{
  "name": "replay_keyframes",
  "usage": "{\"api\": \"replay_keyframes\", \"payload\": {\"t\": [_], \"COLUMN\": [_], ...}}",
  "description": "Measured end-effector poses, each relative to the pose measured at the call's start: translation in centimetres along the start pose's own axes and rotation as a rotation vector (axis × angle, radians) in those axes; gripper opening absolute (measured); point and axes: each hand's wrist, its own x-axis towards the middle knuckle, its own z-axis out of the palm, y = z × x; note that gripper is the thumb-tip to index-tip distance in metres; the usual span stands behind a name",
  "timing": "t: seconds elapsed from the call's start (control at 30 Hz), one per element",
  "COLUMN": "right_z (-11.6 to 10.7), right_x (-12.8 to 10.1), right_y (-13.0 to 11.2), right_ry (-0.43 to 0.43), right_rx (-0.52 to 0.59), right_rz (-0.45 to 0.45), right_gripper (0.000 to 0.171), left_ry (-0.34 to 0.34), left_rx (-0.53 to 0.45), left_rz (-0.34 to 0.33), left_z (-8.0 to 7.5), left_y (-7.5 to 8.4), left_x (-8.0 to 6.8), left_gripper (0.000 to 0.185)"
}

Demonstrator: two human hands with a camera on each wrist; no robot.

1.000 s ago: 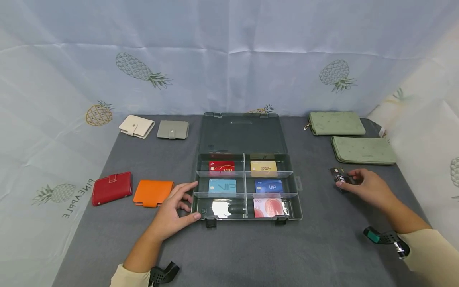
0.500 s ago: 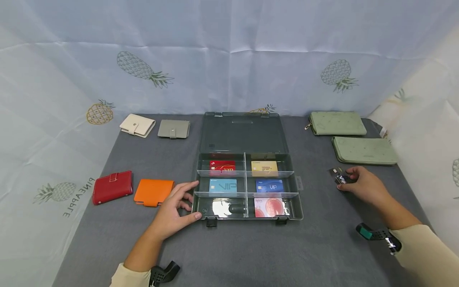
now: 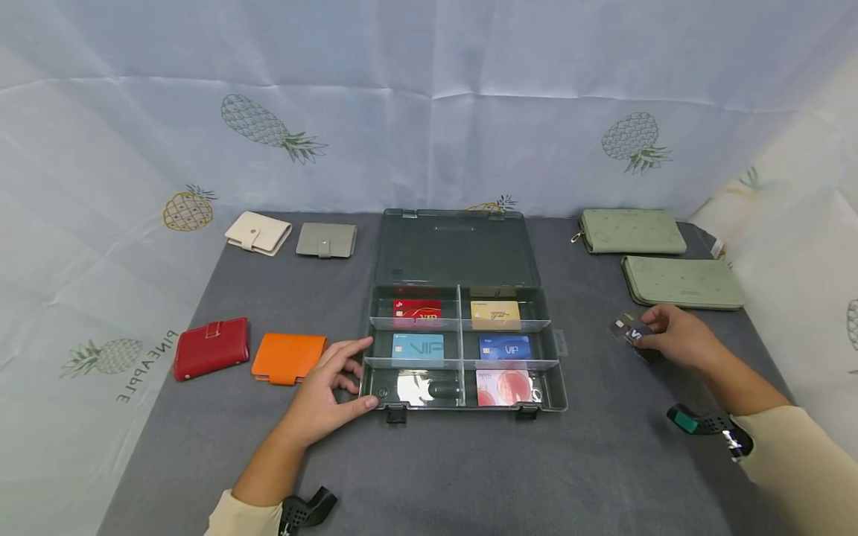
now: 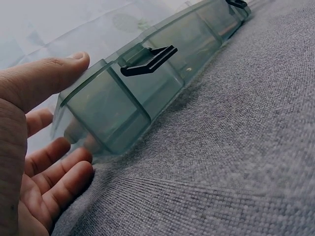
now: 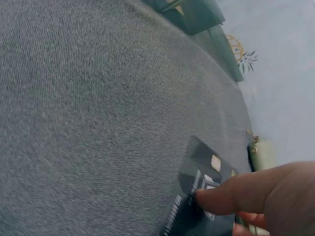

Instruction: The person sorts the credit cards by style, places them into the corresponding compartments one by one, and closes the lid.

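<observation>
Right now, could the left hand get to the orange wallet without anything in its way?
Probably yes. The left hand rests against the box corner, and the orange wallet lies just beside it on bare cloth, nothing between them.

- Both hands bare: left hand (image 3: 326,400), right hand (image 3: 677,339).
- Cream long sleeves, pushed back from the forearms.
- Black strap mounts at both wrists; the right one has a teal part.

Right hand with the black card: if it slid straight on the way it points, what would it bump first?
Probably the clear box. The right hand holds the black card pointing left, with only grey cloth between.
</observation>
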Motion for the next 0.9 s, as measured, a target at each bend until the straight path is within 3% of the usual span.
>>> {"api": "replay_keyframes", "payload": {"t": [0.17,0.5,0.7,0.9], "right_z": [-1.0,-1.7,-0.2,2.9], "right_x": [-0.2,-0.9,-1.4,-1.7], "right_y": [-1.3,-7.2,-11.5,-15.4], "right_ry": [-0.024,-0.098,-0.134,-0.218], "right_rx": [-0.009,0.099,0.132,0.223], "right_rz": [-0.109,-0.201,-0.279,-0.383], "right_gripper": [0.025,0.031,0.027,0.018], "left_ry": [0.002,0.003,0.002,0.007], "left_rx": [-0.001,-0.001,-0.006,-0.005], "left_rz": [-0.006,-0.011,-0.007,-0.002], "left_z": [0.0,0.1,0.1,0.0], "left_y": [-0.1,-0.1,-0.2,-0.2], "left_x": [0.0,0.1,0.1,0.0], "left_gripper": [0.082,0.082,0.083,0.083]}}
